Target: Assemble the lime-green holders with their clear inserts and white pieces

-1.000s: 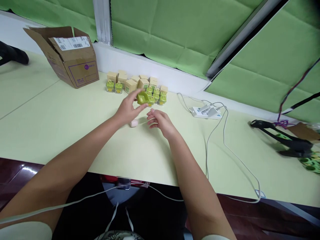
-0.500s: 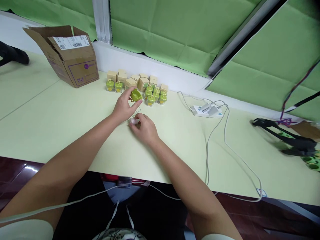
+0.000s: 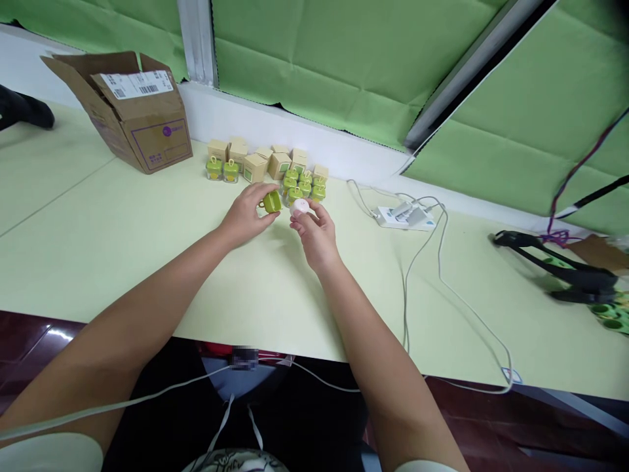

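My left hand (image 3: 246, 215) pinches a small green case (image 3: 272, 201) just above the pale green table (image 3: 147, 249). My right hand (image 3: 314, 229) is closed on a small white round piece (image 3: 300, 206), held up close to the right of the green case. Right behind both hands stands a cluster of small green cases (image 3: 304, 188) and little tan cartons (image 3: 255, 165). Two more green cases (image 3: 223, 169) stand at the cluster's left end.
An open cardboard box (image 3: 135, 111) lies tipped at the back left. A white power strip (image 3: 405, 218) with grey cables (image 3: 432, 282) sits to the right. A black-handled tool (image 3: 560, 272) and green trays (image 3: 609, 314) lie at the far right. A white cable hangs below the table's front edge.
My right hand picked the white piece up off the table and raised it beside the green case. My left hand lowered the green case a little toward it.
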Motion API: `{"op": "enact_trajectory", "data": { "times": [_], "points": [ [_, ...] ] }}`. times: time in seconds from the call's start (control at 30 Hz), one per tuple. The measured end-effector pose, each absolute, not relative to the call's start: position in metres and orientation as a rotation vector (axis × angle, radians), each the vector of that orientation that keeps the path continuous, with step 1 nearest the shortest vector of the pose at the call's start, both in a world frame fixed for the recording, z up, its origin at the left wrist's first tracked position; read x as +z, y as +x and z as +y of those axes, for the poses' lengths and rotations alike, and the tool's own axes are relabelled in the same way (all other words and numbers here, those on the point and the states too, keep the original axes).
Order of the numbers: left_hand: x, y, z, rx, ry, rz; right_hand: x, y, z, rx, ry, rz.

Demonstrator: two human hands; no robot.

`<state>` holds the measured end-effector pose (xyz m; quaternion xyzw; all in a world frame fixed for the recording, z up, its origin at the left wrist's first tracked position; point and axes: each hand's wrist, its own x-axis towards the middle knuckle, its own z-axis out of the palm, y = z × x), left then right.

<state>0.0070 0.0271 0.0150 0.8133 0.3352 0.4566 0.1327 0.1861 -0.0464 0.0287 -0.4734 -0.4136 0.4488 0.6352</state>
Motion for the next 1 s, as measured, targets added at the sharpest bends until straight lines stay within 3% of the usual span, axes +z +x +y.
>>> {"op": "enact_trajectory", "data": {
  "times": [1.0],
  "points": [
    [0.009,0.006,0.028,1.147,2.552,0.712,0.009,0.201,-0.036,1.050,-1.085,-1.098]
  ]
}}
